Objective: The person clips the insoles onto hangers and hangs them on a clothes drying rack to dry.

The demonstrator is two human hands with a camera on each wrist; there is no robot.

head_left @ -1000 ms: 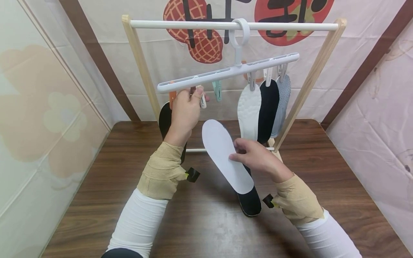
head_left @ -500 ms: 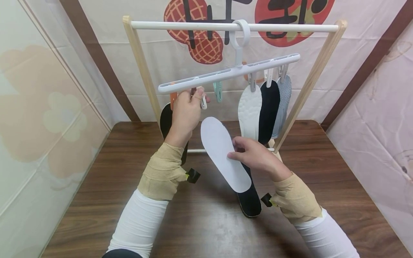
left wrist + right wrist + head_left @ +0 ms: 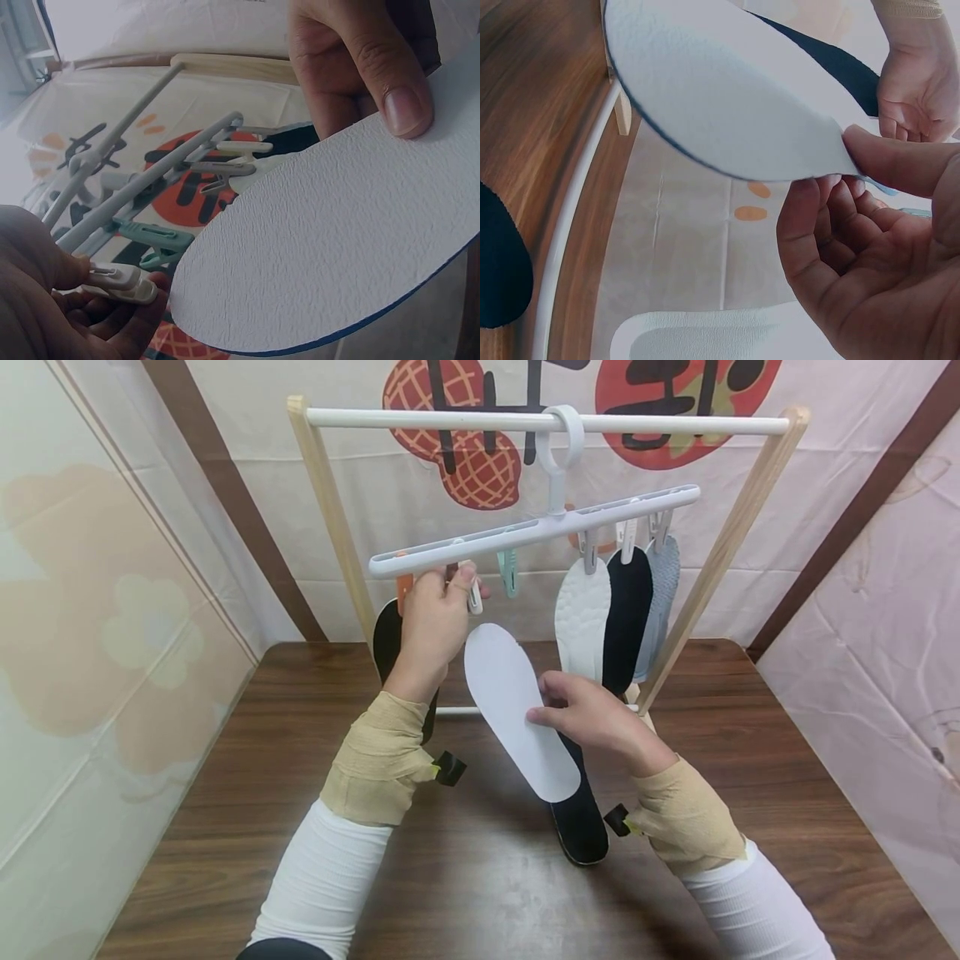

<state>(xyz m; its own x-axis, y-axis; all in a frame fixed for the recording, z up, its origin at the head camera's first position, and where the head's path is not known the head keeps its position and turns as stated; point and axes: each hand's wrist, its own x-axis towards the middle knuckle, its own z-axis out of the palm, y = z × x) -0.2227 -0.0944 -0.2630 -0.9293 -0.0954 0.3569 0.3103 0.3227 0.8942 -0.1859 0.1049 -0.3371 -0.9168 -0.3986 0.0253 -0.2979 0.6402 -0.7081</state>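
My left hand (image 3: 437, 622) pinches a white clothespin (image 3: 112, 276) that hangs under the left half of a pale grey clip hanger (image 3: 480, 544). A white insole (image 3: 506, 710) is held by my right hand (image 3: 596, 714), thumb on its white face and fingers behind. It tilts with its upper rounded end just below and right of the clothespin, apart from it in the head view. Its dark blue edge shows in the left wrist view. Right of my left hand hangs a green clothespin (image 3: 509, 572) with nothing in it.
The hanger hooks over the white rod (image 3: 427, 419) of a wooden-sided rack. On its right hang white (image 3: 583, 618), black (image 3: 628, 618) and grey (image 3: 662, 597) insoles. An orange clothespin (image 3: 404, 587) holds a black insole (image 3: 386, 639) at left. Another black insole (image 3: 582, 837) lies on the table (image 3: 480, 893).
My right hand has brought the white insole slightly up and left, closer to the white clothespin. My left hand has stayed on the clothespin.
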